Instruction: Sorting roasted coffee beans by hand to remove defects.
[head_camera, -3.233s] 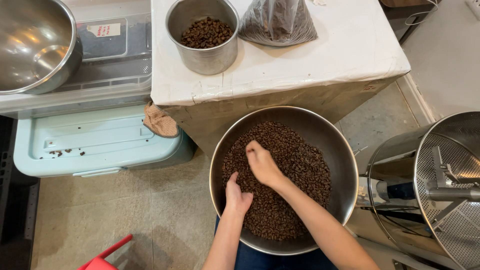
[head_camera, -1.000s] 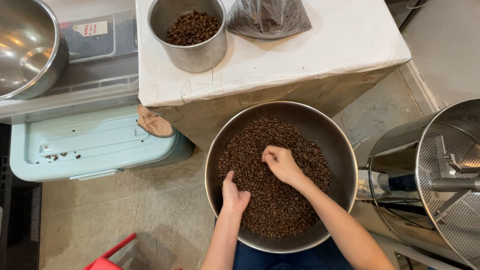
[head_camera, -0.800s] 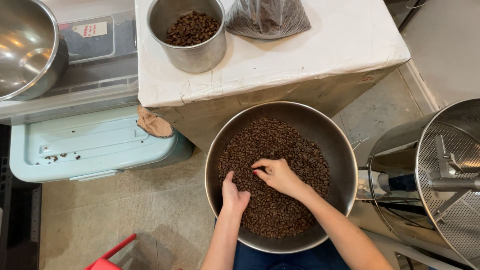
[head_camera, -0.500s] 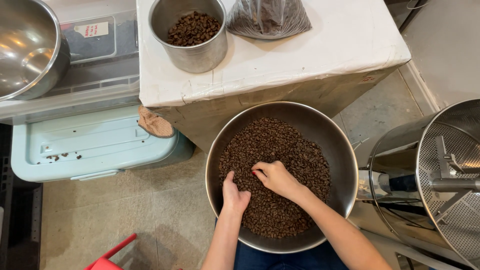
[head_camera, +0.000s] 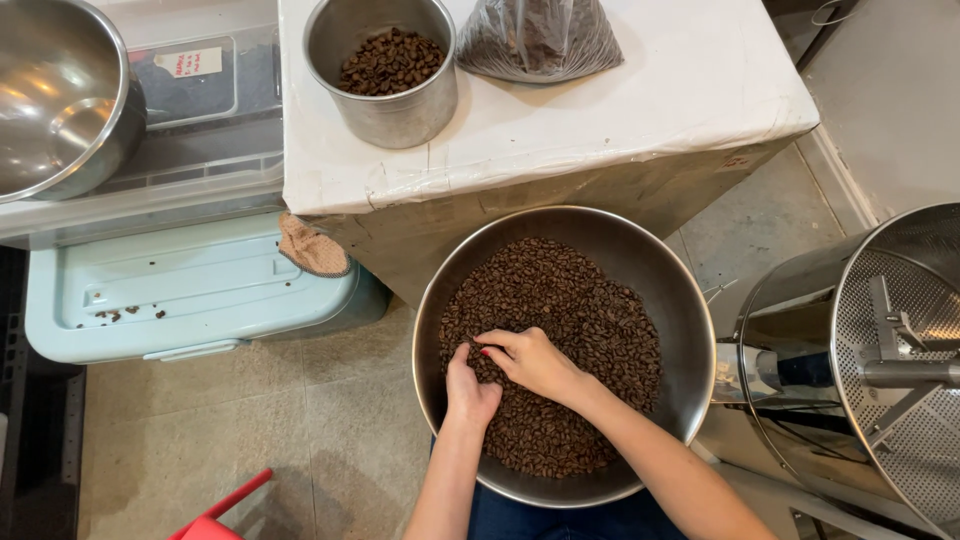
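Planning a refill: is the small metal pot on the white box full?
No, partly filled: the metal pot shows bare inner wall above its coffee beans.

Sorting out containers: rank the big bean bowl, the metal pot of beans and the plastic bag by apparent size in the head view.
1. big bean bowl
2. metal pot of beans
3. plastic bag, cut off by the frame's top edge, so its rank against the pot is unsure.

Head camera: one view, looking steeply down from above, close over bowl (head_camera: 690, 330), tabletop (head_camera: 680, 90) beyond.
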